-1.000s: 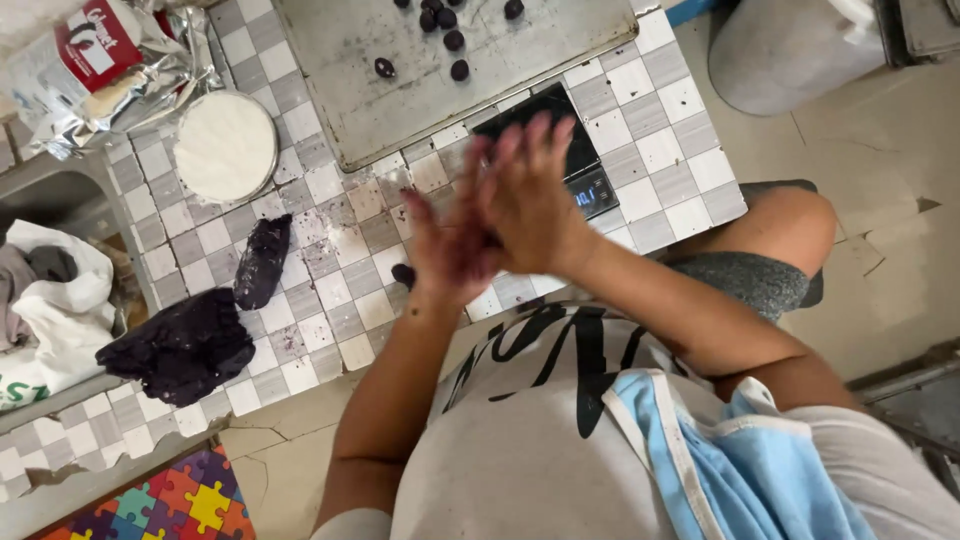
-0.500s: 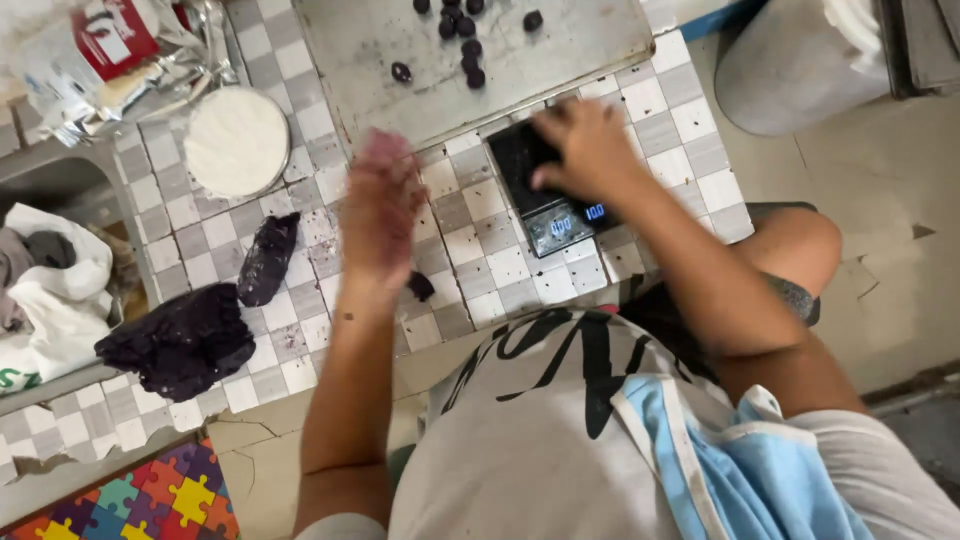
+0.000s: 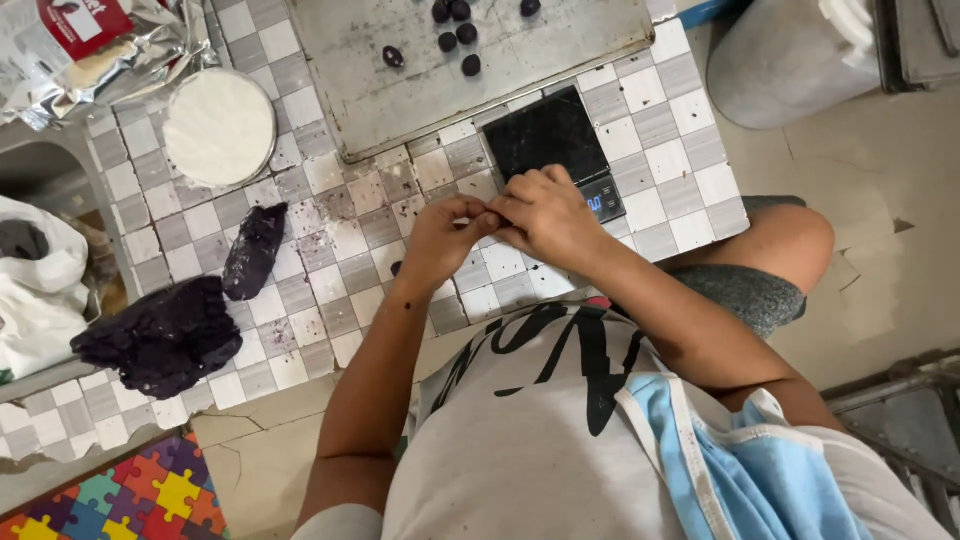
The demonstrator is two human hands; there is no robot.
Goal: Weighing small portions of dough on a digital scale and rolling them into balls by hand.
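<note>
My left hand (image 3: 443, 236) and my right hand (image 3: 545, 215) meet fingertip to fingertip over the checkered tile counter (image 3: 330, 300), at the front edge of a black digital scale (image 3: 545, 135). Both hands have curled, pinched fingers, and I see nothing between them. A small dark speck (image 3: 397, 268) lies on the tiles just under my left hand. Beyond the scale sits a metal tray (image 3: 520, 70) with several small dark purple dough balls (image 3: 455, 38). To the left lie a small dark dough piece (image 3: 255, 250) and a large dark dough lump (image 3: 165, 340).
A white floured round disc (image 3: 220, 125) and a foil bag (image 3: 90, 40) sit at the counter's back left. A white plastic bag (image 3: 40, 290) lies at the left edge. A grey bucket (image 3: 790, 60) stands to the right, and a puzzle mat (image 3: 120, 500) lies on the floor.
A second ago my palms were pressed together. Then my right hand went to the scale while my left lifted. Now both hands have come together in front of the scale.
</note>
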